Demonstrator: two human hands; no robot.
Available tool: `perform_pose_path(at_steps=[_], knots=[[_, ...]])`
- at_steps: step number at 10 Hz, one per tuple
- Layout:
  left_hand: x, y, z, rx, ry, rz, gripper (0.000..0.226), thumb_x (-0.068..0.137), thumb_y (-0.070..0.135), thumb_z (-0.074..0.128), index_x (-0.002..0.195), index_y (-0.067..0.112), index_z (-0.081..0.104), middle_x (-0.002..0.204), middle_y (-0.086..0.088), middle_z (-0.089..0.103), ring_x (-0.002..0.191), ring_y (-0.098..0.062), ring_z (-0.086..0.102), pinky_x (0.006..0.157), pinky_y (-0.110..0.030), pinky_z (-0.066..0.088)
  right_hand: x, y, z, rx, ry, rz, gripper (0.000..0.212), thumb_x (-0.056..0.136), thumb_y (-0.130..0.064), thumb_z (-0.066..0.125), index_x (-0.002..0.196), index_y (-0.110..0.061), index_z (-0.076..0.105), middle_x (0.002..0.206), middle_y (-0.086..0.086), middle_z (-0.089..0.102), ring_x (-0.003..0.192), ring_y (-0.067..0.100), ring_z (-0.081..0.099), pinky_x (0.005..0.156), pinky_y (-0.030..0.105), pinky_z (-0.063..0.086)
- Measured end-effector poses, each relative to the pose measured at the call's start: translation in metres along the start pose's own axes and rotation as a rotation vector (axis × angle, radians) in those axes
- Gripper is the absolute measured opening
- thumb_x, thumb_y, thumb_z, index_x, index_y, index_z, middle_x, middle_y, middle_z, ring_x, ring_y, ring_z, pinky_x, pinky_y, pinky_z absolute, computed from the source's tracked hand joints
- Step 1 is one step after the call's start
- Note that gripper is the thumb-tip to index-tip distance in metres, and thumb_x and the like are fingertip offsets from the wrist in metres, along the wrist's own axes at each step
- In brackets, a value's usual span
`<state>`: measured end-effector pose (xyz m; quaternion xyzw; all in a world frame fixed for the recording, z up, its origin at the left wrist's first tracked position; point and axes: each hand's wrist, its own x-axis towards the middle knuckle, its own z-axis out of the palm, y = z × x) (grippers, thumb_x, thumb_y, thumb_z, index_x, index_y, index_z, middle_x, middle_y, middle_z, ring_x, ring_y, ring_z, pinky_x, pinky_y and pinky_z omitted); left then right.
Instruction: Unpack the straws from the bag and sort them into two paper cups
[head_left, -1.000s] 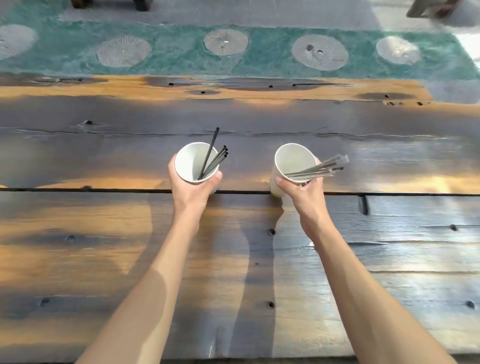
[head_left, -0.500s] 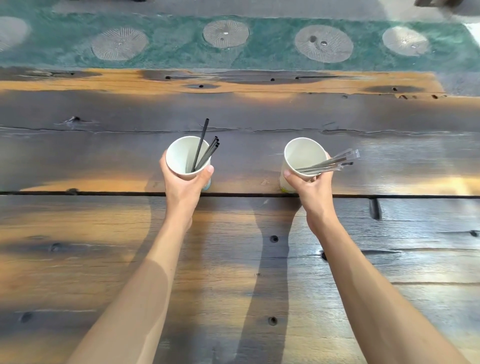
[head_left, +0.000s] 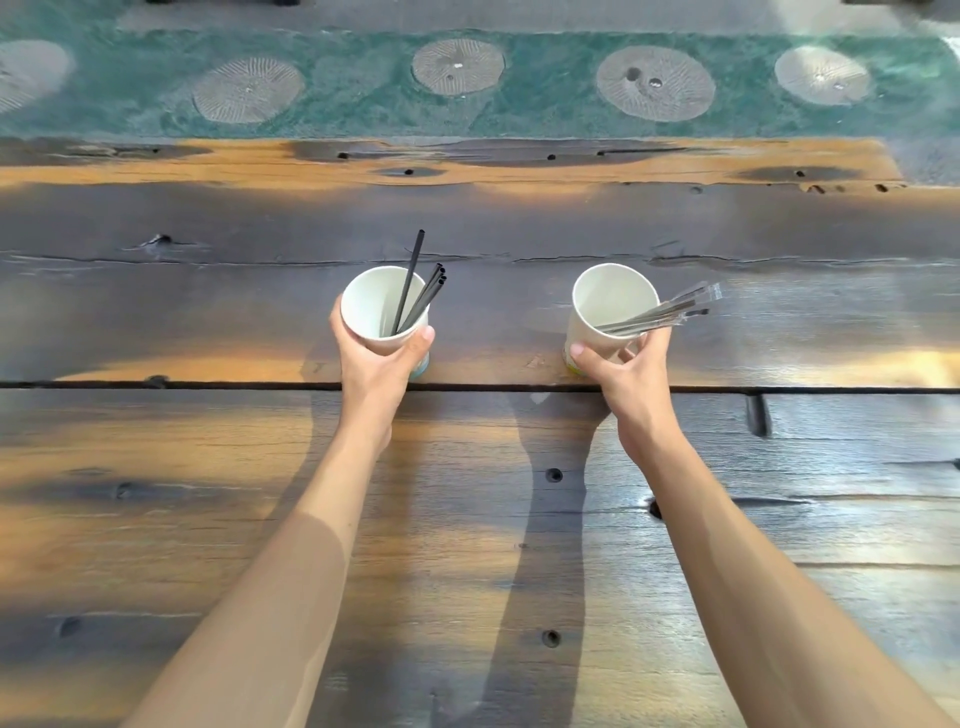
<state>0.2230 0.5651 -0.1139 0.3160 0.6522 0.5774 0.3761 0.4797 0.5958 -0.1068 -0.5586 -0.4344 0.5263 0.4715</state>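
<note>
Left hand (head_left: 375, 358): fingers wrapped around the left paper cup (head_left: 384, 312), black straws (head_left: 420, 296) standing inside.
Right hand (head_left: 626, 371): grips the right paper cup (head_left: 605, 312), wrapped straws (head_left: 662, 314) leaning over its rim.
Table (head_left: 467, 519): dark weathered planks beneath both hands.

Bright daylight, arm shadows on table (head_left: 519, 519), wide-angle edge distortion.

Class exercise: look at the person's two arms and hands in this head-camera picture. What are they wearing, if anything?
Nothing shows on them. Both forearms are bare from the bottom edge of the picture to the wrists, with no sleeve in view. The left hand and right hand wear no gloves, and no watch, bracelet or ring is visible. The fingernails look short and unpainted.
</note>
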Motion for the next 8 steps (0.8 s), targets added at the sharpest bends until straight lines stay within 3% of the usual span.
perform_pose_path(at_steps=[1,2,3,4,5,6,7,8], knots=[[0.002,0.0,0.0,0.001,0.006,0.001,0.091,0.073,0.02,0.087,0.144,0.028,0.029,0.13,0.012,0.055,0.107,0.012,0.058,0.085,-0.015,0.049,-0.007,0.004,-0.001,-0.029,0.015,0.027,0.074,0.079,-0.009,0.08,0.135,-0.024,0.033,0.134,-0.009,0.048,0.124,0.006,0.047,0.111,0.035,0.037],[-0.001,0.001,-0.002,0.01,0.008,-0.004,0.098,0.07,0.022,0.088,0.146,0.032,0.027,0.14,0.008,0.049,0.122,0.002,0.052,0.095,-0.02,0.046,-0.014,0.007,-0.003,-0.034,0.026,0.058,0.091,0.077,-0.017,0.082,0.147,-0.029,0.024,0.148,0.0,0.038,0.134,0.02,0.04,0.111,0.039,0.036],[-0.011,0.003,-0.008,0.026,0.014,-0.012,0.102,0.067,0.026,0.089,0.146,0.038,0.025,0.147,0.008,0.04,0.132,-0.008,0.045,0.108,-0.035,0.043,-0.023,0.007,-0.004,-0.011,0.035,0.078,0.097,0.076,-0.02,0.083,0.149,-0.037,0.022,0.154,0.002,0.03,0.137,0.02,0.036,0.11,0.038,0.036],[-0.03,0.01,-0.016,0.08,0.053,-0.091,0.105,0.067,0.035,0.087,0.147,0.046,0.02,0.158,0.001,0.026,0.143,-0.017,0.03,0.114,-0.045,0.033,-0.04,0.001,-0.002,-0.043,0.07,0.112,0.097,0.077,-0.029,0.081,0.151,-0.035,0.019,0.154,0.002,0.03,0.135,0.02,0.039,0.111,0.041,0.037],[-0.062,0.026,-0.028,0.062,0.081,-0.099,0.099,0.077,0.033,0.081,0.15,0.048,0.015,0.163,0.003,0.015,0.148,-0.017,0.02,0.11,-0.035,0.032,-0.066,-0.008,0.001,-0.102,0.121,0.144,0.094,0.08,-0.04,0.077,0.153,-0.03,0.019,0.152,0.001,0.034,0.135,0.024,0.039,0.114,0.048,0.034],[-0.102,0.05,-0.044,0.14,0.07,0.007,0.093,0.085,0.035,0.074,0.153,0.045,0.011,0.164,0.01,0.012,0.15,-0.008,0.013,0.106,-0.018,0.031,-0.101,-0.029,0.003,-0.113,0.131,0.143,0.083,0.087,-0.038,0.071,0.152,-0.027,0.022,0.155,-0.002,0.034,0.139,0.021,0.036,0.116,0.049,0.031],[-0.146,0.081,-0.061,0.244,0.043,0.134,0.089,0.086,0.043,0.067,0.155,0.042,0.011,0.161,0.021,0.012,0.148,0.001,0.009,0.116,-0.026,0.015,-0.137,-0.057,0.003,-0.215,0.119,0.045,0.074,0.091,-0.04,0.064,0.153,-0.025,0.025,0.158,-0.005,0.033,0.144,0.014,0.031,0.118,0.047,0.028],[-0.19,0.116,-0.076,0.278,0.015,0.195,0.082,0.088,0.046,0.061,0.153,0.045,0.011,0.159,0.026,0.011,0.148,0.004,0.008,0.12,-0.032,0.013,-0.173,-0.092,0.001,-0.373,0.113,-0.072,0.067,0.094,-0.041,0.058,0.152,-0.028,0.028,0.158,-0.009,0.033,0.144,0.011,0.031,0.119,0.043,0.025]])
